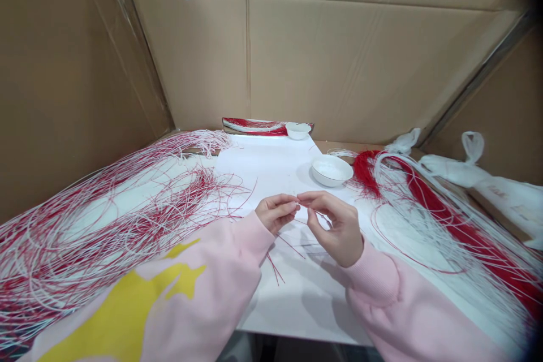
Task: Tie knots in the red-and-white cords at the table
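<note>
In the head view, my left hand point(278, 212) is closed in a pinch near the middle of the white sheet. A bit of red cord shows at its fingertips, and thin red cord ends point(275, 269) stick out below its wrist. Close on its right is my right hand point(333, 225), fingers curved and the thumb apart from the index finger. That index fingertip meets the left fingertips at the red bit. What lies behind the right fingers is too small to make out.
Red and white cords point(139, 226) spread over the left side. On the right lie a red cord bundle point(458, 226) and white cords. A white bowl point(332, 171) stands beyond my hands, before a mirror point(254, 126). White plastic bags point(487, 175) lie far right; cardboard walls point(339, 62) enclose the table.
</note>
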Demonstrator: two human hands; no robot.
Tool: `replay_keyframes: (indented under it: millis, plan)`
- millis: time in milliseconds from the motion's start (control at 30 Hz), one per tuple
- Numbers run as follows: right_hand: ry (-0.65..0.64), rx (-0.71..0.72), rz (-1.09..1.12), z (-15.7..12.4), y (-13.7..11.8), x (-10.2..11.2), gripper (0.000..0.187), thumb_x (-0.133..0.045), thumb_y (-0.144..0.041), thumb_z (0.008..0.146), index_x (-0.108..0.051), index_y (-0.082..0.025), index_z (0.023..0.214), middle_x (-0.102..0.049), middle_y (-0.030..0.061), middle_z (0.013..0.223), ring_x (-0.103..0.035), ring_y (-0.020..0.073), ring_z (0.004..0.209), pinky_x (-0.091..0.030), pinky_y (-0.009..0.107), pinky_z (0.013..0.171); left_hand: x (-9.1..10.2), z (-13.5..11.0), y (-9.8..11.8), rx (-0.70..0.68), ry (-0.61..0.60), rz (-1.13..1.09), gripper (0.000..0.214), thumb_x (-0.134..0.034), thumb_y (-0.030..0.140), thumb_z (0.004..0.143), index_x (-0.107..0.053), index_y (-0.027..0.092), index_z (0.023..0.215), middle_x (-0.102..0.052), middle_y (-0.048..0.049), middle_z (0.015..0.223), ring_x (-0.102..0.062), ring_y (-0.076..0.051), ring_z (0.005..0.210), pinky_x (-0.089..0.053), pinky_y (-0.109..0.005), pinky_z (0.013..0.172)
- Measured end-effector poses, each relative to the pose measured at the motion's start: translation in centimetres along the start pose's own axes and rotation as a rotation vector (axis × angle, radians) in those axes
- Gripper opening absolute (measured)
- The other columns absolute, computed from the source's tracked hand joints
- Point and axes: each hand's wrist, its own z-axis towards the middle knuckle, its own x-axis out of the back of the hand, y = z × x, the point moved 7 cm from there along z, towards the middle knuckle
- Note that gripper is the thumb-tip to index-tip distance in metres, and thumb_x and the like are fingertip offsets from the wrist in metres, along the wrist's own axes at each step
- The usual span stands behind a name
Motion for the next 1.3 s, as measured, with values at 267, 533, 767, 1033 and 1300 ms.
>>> replay_keyframes:
  millis: [267, 533, 767, 1033, 1300]
  plan:
    - [-0.023, -0.006, 0.015, 0.0, 0.2, -0.2, 0.012, -0.048, -0.007, 0.069, -0.05, -0.018, 0.067, -0.061, 0.0057, 0.086, -0.058, 0.0169, 0.079, -0.048, 0.03, 0.068, 0.0, 0.2, 0.6, -0.086, -0.036, 0.096, 0.024, -0.077, 0.021, 0.042, -0.066, 0.012, 0.061, -0.063, -0.0014, 0.062, -0.054, -0.006, 0.056, -0.041, -0.018, 0.058]
    - [-0.045, 0.005, 0.02, 0.1, 0.3, -0.3, 0.012, -0.049, -0.006, 0.069, -0.05, -0.018, 0.068, -0.059, 0.0059, 0.087, -0.057, 0.0163, 0.081, -0.048, 0.031, 0.072, 0.1, 0.4, 1.0, -0.203, -0.093, 0.237, 0.02, -0.074, 0.023, 0.049, -0.066, 0.014, 0.065, -0.064, -0.0012, 0.066, -0.055, -0.008, 0.06, -0.042, -0.019, 0.06]
    - [-0.077, -0.043, 0.019, 0.1, 0.9, -0.7, 0.009, -0.049, -0.01, 0.072, -0.051, -0.017, 0.068, -0.059, 0.0063, 0.09, -0.057, 0.0159, 0.082, -0.049, 0.029, 0.072, 0.2, 0.3, 2.3, -0.321, -0.054, 0.452, 0.017, -0.071, 0.023, 0.052, -0.064, 0.012, 0.063, -0.063, -0.0017, 0.064, -0.056, -0.011, 0.062, -0.044, -0.023, 0.064]
    - [-0.06, -0.116, 0.069, 0.0, 2.2, -0.9, 0.005, -0.053, -0.019, 0.074, -0.056, -0.018, 0.078, -0.059, 0.0071, 0.089, -0.057, 0.0173, 0.085, -0.052, 0.03, 0.068, 0.0, 0.1, 2.9, -0.377, -0.026, 0.546, 0.019, -0.069, 0.028, 0.054, -0.062, 0.011, 0.059, -0.06, -0.0014, 0.057, -0.052, -0.009, 0.055, -0.043, -0.021, 0.057]
    - [-0.038, -0.12, 0.161, 0.0, 2.8, -1.1, 0.007, -0.055, -0.023, 0.074, -0.06, -0.018, 0.075, -0.061, 0.0064, 0.086, -0.058, 0.0173, 0.082, -0.053, 0.031, 0.07, 0.1, 0.4, 2.7, -0.384, -0.065, 0.615, 0.025, -0.067, 0.035, 0.056, -0.061, 0.011, 0.06, -0.057, -0.0023, 0.055, -0.05, -0.01, 0.053, -0.042, -0.022, 0.054]
